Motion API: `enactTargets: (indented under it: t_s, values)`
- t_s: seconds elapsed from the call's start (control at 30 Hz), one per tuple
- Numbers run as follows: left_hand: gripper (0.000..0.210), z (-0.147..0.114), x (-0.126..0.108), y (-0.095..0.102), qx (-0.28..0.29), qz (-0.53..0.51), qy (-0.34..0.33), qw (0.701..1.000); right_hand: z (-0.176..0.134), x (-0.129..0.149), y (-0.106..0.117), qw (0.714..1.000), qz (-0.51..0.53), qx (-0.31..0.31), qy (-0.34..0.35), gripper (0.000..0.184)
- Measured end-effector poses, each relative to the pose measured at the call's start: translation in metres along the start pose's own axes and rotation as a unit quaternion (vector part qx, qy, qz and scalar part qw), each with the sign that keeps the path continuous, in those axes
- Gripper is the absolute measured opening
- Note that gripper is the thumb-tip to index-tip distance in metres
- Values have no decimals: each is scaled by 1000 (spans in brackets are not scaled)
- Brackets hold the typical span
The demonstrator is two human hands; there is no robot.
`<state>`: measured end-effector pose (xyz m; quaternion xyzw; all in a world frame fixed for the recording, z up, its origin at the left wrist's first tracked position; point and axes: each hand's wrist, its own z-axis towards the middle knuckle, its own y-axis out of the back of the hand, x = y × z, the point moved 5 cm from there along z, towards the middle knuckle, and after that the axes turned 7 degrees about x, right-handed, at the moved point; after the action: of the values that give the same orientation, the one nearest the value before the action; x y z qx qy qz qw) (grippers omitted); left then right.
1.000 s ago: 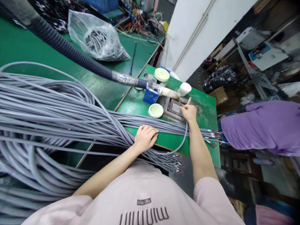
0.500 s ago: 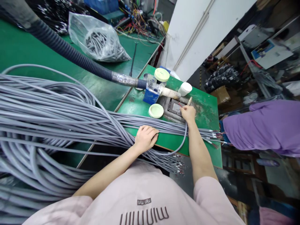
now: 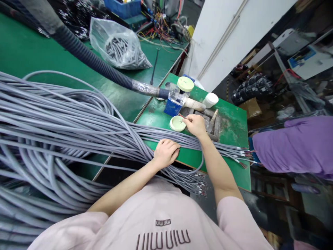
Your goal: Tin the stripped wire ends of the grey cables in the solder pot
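Observation:
My right hand [image 3: 195, 125] is closed in a pinch on the end of a grey cable [image 3: 202, 160]. Thin stripped wires stick out from its fingertips over a shallow pale green dish [image 3: 177, 123]. From this hand the cable loops down and back toward my left side. My left hand [image 3: 166, 152], fingers bent and close together, lies over a thick bundle of grey cables [image 3: 153, 133] at the bench's near edge. Right of the dish is a dark, dirty metal block [image 3: 217, 126] with a flat stick [image 3: 213, 119] resting on it, partly hidden by my right hand.
A ribbed hose [image 3: 104, 69] reaches over the green bench to a blue box [image 3: 173, 107]. Behind stand a white tub [image 3: 210, 100] and a yellow-green lid [image 3: 185, 84]. A plastic bag [image 3: 119, 45] of cable pieces lies farther back. At right is a person's purple-clad body [image 3: 293, 146].
My right hand has moved left from the metal block to the pale green dish, carrying the cable end. My left hand stays on the bundle. The whole view has shifted slightly.

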<state>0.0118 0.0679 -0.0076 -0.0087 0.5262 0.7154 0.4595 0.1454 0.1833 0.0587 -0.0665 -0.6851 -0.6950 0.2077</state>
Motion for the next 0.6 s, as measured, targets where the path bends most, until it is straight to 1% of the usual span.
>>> enactTargets:
  t_s: [0.2,0.33,0.4,0.47,0.53,0.6]
  values:
    - [16,0,0,1,-6,8,-3,1000,9,6,-21,993,-104,56,-9,24]
    - [17,0,0,1,-2,6,-2,1000,11,6,-25,989,-127,68,-19,24]
    - [17,0,0,1,1,5,-1,1000,9,5,-19,991,-118,59,-14,24]
    - [17,0,0,1,1,4,-1,1000,6,0,-7,995,-96,32,-10,24]
    - [17,0,0,1,3,2,0,1000,2,-12,9,997,-68,-11,-19,26]
    - [17,0,1,0,5,-3,2,1000,-3,-32,25,996,-45,-58,-45,27]
